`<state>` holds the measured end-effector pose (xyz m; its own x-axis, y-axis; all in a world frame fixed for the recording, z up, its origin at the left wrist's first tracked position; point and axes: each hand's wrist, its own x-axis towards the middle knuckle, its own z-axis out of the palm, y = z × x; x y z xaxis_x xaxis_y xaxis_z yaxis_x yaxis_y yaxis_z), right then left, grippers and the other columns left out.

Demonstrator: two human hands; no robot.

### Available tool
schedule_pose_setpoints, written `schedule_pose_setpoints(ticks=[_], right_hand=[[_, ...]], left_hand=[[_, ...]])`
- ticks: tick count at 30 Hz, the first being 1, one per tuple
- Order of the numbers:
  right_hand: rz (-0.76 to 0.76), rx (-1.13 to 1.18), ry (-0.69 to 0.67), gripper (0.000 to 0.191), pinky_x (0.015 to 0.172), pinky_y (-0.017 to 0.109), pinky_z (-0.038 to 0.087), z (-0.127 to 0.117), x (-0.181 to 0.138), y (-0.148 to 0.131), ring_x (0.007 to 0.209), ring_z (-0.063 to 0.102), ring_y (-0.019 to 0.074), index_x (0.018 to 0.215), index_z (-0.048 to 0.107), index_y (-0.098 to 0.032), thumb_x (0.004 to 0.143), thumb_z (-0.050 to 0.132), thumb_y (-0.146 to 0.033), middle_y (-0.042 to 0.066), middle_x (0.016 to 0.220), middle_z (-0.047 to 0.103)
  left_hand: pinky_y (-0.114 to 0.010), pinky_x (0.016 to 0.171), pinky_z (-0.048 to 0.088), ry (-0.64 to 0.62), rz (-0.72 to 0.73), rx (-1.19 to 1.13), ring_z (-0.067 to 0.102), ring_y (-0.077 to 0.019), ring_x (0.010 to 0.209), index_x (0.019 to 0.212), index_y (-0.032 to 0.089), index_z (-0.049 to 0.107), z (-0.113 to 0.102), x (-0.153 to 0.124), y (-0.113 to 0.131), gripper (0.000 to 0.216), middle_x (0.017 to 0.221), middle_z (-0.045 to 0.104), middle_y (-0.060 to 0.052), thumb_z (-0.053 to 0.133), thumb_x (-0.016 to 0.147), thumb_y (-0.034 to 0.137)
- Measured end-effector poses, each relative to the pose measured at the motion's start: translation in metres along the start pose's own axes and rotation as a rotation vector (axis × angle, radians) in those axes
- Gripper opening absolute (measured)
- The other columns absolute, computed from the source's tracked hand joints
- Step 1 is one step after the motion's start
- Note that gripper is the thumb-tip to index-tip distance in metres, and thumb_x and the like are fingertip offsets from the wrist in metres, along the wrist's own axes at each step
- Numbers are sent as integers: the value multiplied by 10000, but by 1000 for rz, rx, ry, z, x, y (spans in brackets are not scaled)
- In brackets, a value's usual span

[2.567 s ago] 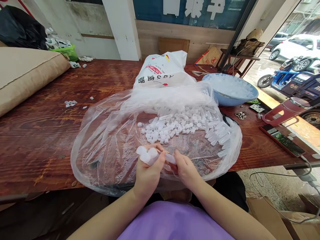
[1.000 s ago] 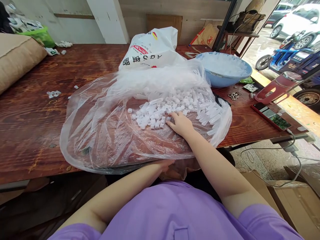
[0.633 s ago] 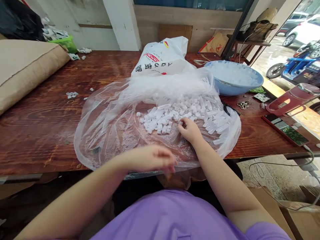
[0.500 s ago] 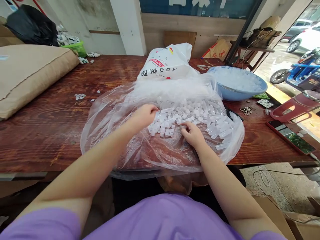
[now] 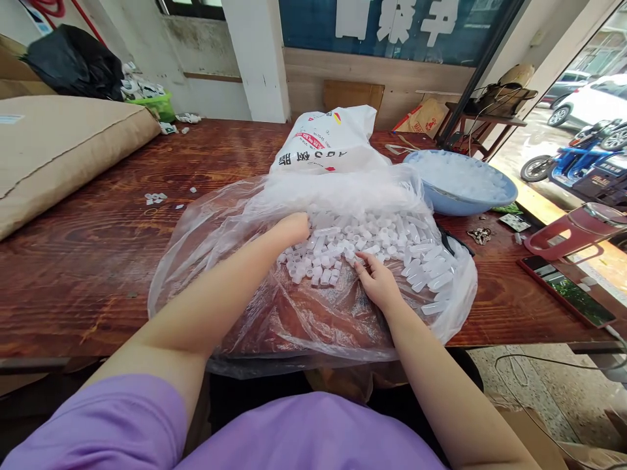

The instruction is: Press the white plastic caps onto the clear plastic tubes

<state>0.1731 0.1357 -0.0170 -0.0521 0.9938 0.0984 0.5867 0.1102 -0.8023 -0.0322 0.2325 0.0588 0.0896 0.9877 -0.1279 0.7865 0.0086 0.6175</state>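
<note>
On the white bag [image 5: 343, 134] ahead of you, read the large black marking [image 5: 313, 156], which appears to be "ABS树脂", running right to left; the small lettering on its red band [image 5: 310, 140] is not clearly legible. Note the large white characters [image 5: 396, 19] on the blue window panel [image 5: 311, 29]; you cannot read them reliably.

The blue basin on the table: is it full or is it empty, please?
Full, or nearly: translucent whitish pieces fill the blue basin to about its rim.
</note>
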Motion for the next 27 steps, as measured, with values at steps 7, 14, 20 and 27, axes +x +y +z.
schedule_pose_setpoints(ticks=[7, 14, 20, 27], right_hand=[[-87, 327, -46, 313, 749, 323, 489, -10, -18, -28, 882, 612, 169, 1117, 452, -204, 848, 477, -361, 91, 1088, 628], [-478, 161, -193, 248, 852, 316, 472, -19, -63, -74, 969, 595, 170, 1089, 582, -244, 843, 565, -277, 63, 1038, 633], [-642, 36, -195, 296, 747, 270, 515, -8, -76, -67, 877, 610, 153, 1157, 579, -248, 886, 471, -199, 73, 972, 625], [-652, -9, -173, 281, 740, 239, 491, -14, -78, -60, 866, 623, 143, 1146, 583, -222, 893, 464, -211, 68, 972, 664]], left_hand=[[-253, 631, 474, -13, 114, -721, 604, -139, 646, 902, 173, 566, 10, -82, 2, 373, 709, 621, 3, 693, 652, 418], [-163, 404, 391, -81, -111, -1271, 477, -53, 406, 699, 173, 453, 53, -147, -5, 435, 544, 530, 70, 728, 605, 497], [-177, 390, 377, -107, -205, -1398, 450, -56, 394, 717, 158, 507, 67, -155, -12, 399, 561, 528, 57, 709, 630, 491], [-202, 415, 348, -405, -8, -851, 425, -90, 390, 730, 166, 554, 53, -170, -25, 454, 460, 472, 42, 427, 809, 595]])
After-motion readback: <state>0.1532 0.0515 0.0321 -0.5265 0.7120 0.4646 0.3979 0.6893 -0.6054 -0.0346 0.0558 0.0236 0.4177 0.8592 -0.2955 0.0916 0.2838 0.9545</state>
